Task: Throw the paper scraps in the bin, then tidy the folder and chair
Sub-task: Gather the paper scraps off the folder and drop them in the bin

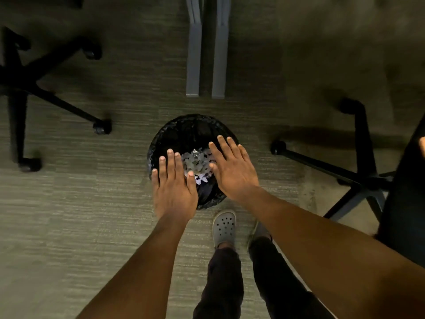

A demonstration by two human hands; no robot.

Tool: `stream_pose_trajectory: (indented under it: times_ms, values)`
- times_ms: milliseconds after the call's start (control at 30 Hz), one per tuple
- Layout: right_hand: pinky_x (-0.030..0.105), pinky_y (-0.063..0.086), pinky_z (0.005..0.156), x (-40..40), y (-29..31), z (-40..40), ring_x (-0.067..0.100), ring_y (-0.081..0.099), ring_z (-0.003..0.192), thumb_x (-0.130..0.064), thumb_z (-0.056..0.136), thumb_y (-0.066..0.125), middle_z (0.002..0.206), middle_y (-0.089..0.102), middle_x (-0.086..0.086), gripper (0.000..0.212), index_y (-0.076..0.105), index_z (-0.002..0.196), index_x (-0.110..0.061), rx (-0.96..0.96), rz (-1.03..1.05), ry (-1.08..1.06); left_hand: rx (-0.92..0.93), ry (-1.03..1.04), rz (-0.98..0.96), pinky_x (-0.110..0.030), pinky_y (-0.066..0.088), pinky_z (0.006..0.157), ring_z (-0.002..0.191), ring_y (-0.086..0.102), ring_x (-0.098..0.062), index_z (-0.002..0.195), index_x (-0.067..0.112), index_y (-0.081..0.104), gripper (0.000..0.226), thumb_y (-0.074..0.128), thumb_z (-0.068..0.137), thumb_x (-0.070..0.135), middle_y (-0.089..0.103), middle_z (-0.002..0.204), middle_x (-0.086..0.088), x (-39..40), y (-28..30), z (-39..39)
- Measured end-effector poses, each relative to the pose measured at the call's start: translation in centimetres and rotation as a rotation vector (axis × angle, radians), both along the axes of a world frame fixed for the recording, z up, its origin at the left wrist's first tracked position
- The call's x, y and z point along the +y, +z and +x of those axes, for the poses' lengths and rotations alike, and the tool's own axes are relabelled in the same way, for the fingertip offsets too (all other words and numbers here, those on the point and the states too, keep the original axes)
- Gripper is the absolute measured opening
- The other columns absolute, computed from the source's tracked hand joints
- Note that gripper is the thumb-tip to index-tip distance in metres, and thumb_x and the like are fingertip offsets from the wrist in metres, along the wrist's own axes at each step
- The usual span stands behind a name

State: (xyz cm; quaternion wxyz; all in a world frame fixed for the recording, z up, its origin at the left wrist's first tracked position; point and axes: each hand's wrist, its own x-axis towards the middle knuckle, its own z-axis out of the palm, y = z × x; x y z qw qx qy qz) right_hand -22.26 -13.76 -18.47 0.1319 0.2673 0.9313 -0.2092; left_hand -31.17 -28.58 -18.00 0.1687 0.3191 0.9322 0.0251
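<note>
Currently, working from left to right, you have an office chair base (pixel 25 88) on the carpet (pixel 69 203) at far left, well apart from the bin (pixel 161 139). Your left hand (pixel 173 187) hovers flat over the near left rim of the bin, fingers extended and together, holding nothing. Between your hands, the paper scraps (pixel 196 163) lie in a pale heap inside the black-lined bin. Your right hand (pixel 232 171) hovers over the near right rim, likewise spread flat and empty. Beyond the bin stand two grey tabletop legs (pixel 205 54). At far right, a second chair (pixel 372 180) stands with its seat edge at the frame border, turned out from the desk area. Judged from this layout, the first stage appears complete: scraps are in the bin and both hands are clear. No loose scraps are visible on the carpet. The folder is not in view, so its condition cannot be told. Folder and chair tidying remain outstanding.
</note>
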Motion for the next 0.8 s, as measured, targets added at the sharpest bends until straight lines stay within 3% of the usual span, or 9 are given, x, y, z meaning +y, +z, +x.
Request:
stream_pose_trajectory:
  times_ms: [433, 633, 800]
  values:
    - [0.037, 0.008, 0.119, 10.2, 14.8, 8.7, 0.021, 0.015, 0.149, -0.045, 0.103, 0.035, 0.160, 0.027, 0.008, 0.055, 0.036, 0.148, -0.013, 0.324, 0.132, -0.402, -0.038, -0.314, 0.424, -0.046, 0.009, 0.122, 0.152, 0.005, -0.021, 0.154, 0.008, 0.021, 0.065, 0.016, 0.102, 0.047, 0.011, 0.164, -0.008, 15.6, 11.8, 7.1]
    - [0.045, 0.028, 0.115, 15.3, 18.5, 17.7, 0.024, 0.035, 0.141, -0.037, 0.102, 0.044, 0.149, 0.045, 0.010, 0.047, 0.049, 0.140, -0.009, 0.409, 0.264, -0.525, -0.105, -0.497, 0.538, -0.046, 0.009, 0.122, 0.152, 0.007, -0.023, 0.153, 0.005, 0.023, 0.066, 0.031, 0.100, 0.045, 0.012, 0.164, -0.013, 22.2, 15.1, 14.3]
    - [0.043, 0.032, 0.111, 19.6, 19.7, 28.0, 0.026, 0.042, 0.136, -0.036, 0.103, 0.040, 0.144, 0.050, 0.012, 0.044, 0.053, 0.135, -0.008, 0.375, 0.406, -0.711, -0.181, -0.750, 0.586, -0.047, 0.013, 0.121, 0.149, 0.017, -0.030, 0.148, 0.005, 0.033, 0.067, 0.049, 0.094, 0.042, 0.023, 0.160, -0.017, 26.0, 15.8, 22.0]
